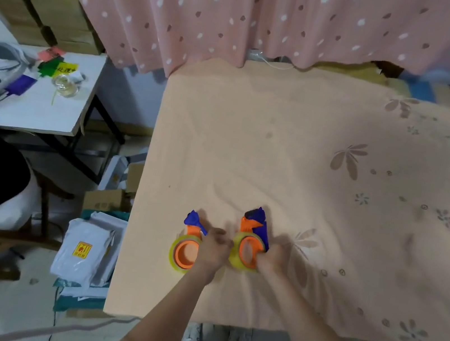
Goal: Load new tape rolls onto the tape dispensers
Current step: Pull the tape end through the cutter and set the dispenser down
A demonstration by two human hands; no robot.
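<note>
Two orange-and-blue tape dispensers lie on the peach cloth-covered table [279, 155], each with a yellowish clear tape roll around its orange hub. The left dispenser [187, 245] sits near the table's left edge. My left hand [212, 249] rests between the two dispensers, fingers curled, touching the left one's right side. The right dispenser [250, 245] lies a little farther in, and my right hand [275, 256] grips its right side. The frame is blurred, so the exact finger contact is hard to read.
A pink dotted curtain [243, 11] hangs behind the table. To the left stand a white side table [36, 108] with a glass and papers, cardboard boxes, and white mailer bags [83, 254] on the floor. Another person sits at the far left.
</note>
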